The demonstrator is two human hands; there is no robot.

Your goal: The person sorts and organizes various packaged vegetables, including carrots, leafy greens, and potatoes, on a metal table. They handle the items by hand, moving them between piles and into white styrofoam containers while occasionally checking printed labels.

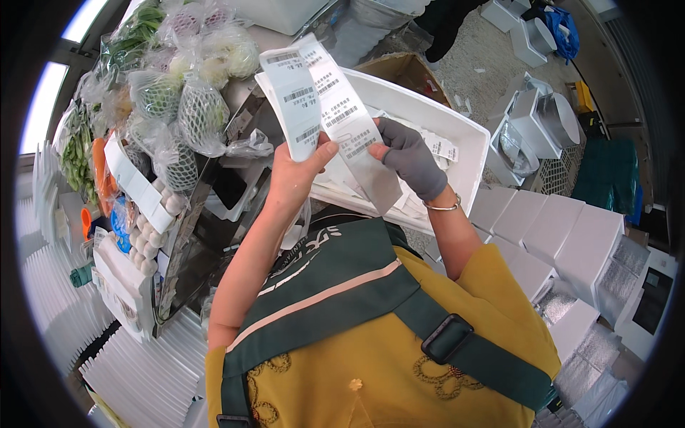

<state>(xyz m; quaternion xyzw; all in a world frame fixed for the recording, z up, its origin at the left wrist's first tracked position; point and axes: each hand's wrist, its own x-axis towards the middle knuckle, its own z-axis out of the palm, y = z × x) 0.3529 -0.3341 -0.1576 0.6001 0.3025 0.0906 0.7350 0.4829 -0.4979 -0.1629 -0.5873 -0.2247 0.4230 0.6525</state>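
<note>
My bare left hand (304,172) is closed on a folded strip of white barcode labels (299,101), its thumb pressing the paper. A second label strip (342,115), clipped with a paper clip (348,138), runs beside it. My right hand (409,158), in a grey glove with bare fingertips showing, pinches this second strip at its lower right edge; its end hangs down below the fingers. Beneath both hands stands a white foam box (473,139) holding more loose label strips (441,148).
At the left, bagged vegetables (206,107), carrots (101,166) and white mushrooms (144,243) lie by a dark-edged table. Stacked foam lids (144,369) stand lower left. White boxes (554,219) with foil liners fill the right. Behind the foam box are a cardboard box (398,69) and a person's dark-clothed leg (447,27).
</note>
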